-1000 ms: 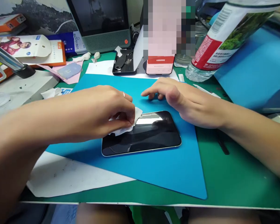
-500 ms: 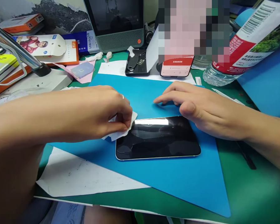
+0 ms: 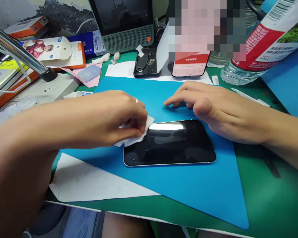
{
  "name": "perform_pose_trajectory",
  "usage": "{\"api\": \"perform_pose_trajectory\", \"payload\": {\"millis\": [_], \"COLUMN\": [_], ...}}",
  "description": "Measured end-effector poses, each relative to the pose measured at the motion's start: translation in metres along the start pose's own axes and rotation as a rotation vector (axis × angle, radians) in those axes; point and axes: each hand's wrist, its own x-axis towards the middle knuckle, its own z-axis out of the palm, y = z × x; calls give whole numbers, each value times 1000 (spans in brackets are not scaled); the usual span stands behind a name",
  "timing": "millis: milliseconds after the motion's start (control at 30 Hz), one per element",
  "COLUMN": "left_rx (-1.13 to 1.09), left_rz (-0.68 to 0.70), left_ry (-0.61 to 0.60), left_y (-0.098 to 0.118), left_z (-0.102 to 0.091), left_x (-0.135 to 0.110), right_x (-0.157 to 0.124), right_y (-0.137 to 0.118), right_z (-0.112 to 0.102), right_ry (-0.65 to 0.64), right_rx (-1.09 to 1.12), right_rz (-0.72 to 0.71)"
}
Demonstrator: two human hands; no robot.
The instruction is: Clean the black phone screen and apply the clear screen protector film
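Now pinching a crumpled white tissue (image 3: 135, 141) with the left hand (image 3: 129, 115) at the far left corner of a smartphone (image 3: 173, 145). Laid screen up on a blue mat (image 3: 188, 191), long axis running left to right, roughly along the worktop's (image 3: 275, 205) near edge; impossible to tell top from bottom. Poised beyond the smartphone's far right corner, right hand (image 3: 213, 109) loosely spread.

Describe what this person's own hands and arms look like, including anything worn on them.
The left hand wears a thin, silvery ring on one finger; no ring shows on the right hand. Both are ungloved, and no sleeves, watch or bracelet show.
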Motion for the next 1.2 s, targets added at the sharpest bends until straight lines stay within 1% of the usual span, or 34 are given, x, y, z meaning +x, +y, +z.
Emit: {"api": "perform_pose_trajectory", "payload": {"millis": [67,133,367,467,567,700,767,833,1000,1100,1200], "left_rx": [-21,-46,-38,-31,-49,-46,-56,-76,-89,-54,-19], "left_rz": [-26,-14,60,88,93,52,39,53,93,75,46], "left_ry": [-35,-33,105,149,134,48,34,63,199,218,183], "left_y": [-1,1,20,25,23,14,14,18,36,34,25], "left_z": [-5,-5,14,19,17,8,8,11,27,27,21], "left_x": [-2,0,21,26,23,13,12,17,39,41,34], "right_x": [0,0,0,-1,-1,-2,-2,-2,-4,-4,-4], "right_y": [1,1,0,0,1,0,0,0,0,1,1], "right_z": [0,0,1,2,1,1,1,1,1,0,0], "right_ry": [-1,0,18,9,5,16,16,17,10,0,4], "right_rx": [6,9,29,45,47,49,54,52,71,84,90], "right_rz": [11,18,15,0,-6,7,7,13,3,-1,34]}}
